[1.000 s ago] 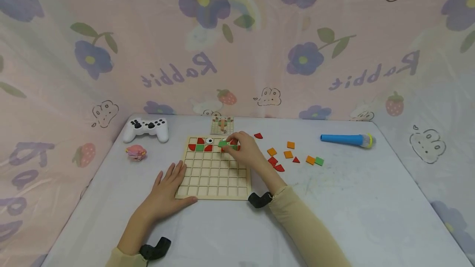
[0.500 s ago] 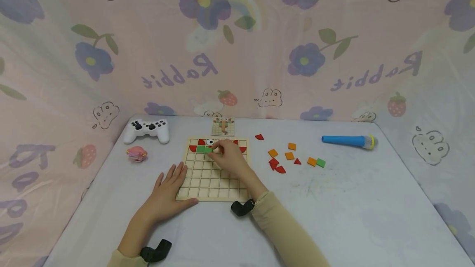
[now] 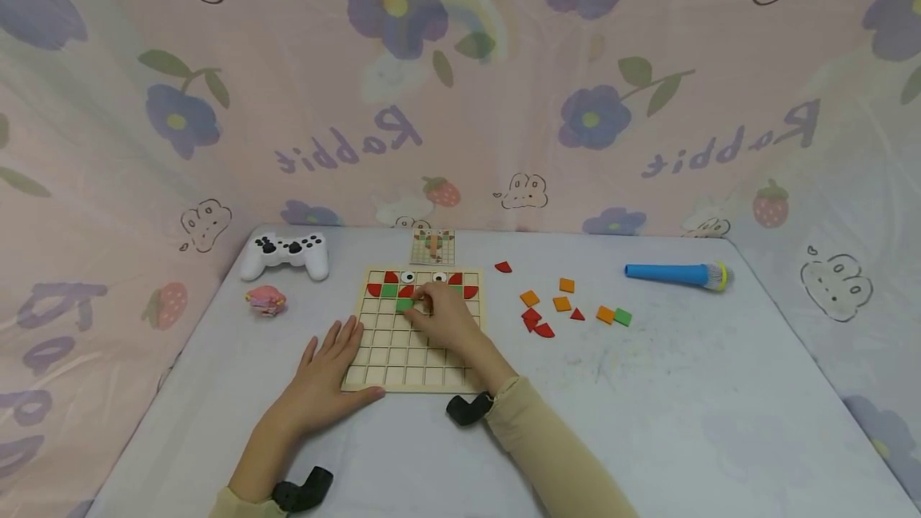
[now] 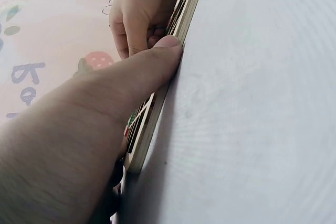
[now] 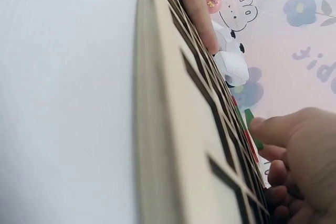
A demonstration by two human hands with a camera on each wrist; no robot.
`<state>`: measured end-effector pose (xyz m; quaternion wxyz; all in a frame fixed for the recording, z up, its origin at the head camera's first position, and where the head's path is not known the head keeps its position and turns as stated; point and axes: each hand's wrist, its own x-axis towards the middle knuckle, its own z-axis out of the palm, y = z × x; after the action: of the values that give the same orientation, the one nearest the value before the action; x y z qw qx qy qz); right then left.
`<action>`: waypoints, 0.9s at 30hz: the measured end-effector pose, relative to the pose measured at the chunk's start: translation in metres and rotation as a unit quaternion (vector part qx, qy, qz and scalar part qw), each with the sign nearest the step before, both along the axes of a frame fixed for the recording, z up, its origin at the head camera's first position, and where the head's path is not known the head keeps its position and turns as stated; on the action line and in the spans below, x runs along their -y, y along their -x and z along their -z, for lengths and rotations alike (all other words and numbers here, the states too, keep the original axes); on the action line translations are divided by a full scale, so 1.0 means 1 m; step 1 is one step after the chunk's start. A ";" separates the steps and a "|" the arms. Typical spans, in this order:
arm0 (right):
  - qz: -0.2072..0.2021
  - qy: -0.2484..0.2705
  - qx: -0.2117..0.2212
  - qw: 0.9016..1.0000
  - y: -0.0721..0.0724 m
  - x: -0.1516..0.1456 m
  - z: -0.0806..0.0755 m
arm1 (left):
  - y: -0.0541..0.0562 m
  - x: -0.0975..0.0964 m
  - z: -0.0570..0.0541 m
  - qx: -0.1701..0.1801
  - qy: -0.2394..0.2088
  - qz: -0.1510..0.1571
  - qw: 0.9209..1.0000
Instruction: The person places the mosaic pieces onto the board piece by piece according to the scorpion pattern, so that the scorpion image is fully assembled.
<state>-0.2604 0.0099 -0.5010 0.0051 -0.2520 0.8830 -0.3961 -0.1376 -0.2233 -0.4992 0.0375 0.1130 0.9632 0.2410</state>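
Note:
A wooden grid board [image 3: 424, 354] lies on the table, its two far rows partly filled with red quarter-round pieces [image 3: 373, 290], green squares [image 3: 388, 291] and round eye pieces [image 3: 408, 277]. My right hand [image 3: 449, 314] pinches a green square tile [image 3: 404, 305] between thumb and fingers, over the third row, just below a red piece. In the right wrist view that green tile [image 5: 254, 128] is tilted on edge above the board. My left hand [image 3: 327, 378] lies with spread fingers along the board's left edge, its thumb [image 4: 168, 43] touching the near edge.
A pattern card [image 3: 432, 247] lies behind the board. To the right are loose orange squares [image 3: 562, 304], red pieces [image 3: 544, 330] and a green square [image 3: 622, 317]. A blue microphone [image 3: 672, 273], white game controller [image 3: 285, 254] and pink toy [image 3: 265, 300] stand farther out.
My right hand has carried the green tile leftward across the board, then slightly nearer, to the third row. Both eye pieces now show. My left hand has stayed in place.

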 end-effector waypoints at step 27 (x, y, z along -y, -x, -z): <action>0.024 0.019 -0.016 0.999 -0.003 0.005 0.007 | -0.001 0.000 0.002 -0.004 0.004 0.000 1.000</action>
<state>-0.2571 0.0045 -0.5079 -0.0235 -0.2367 0.8813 -0.4083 -0.1365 -0.2238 -0.5011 0.0345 0.1140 0.9642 0.2368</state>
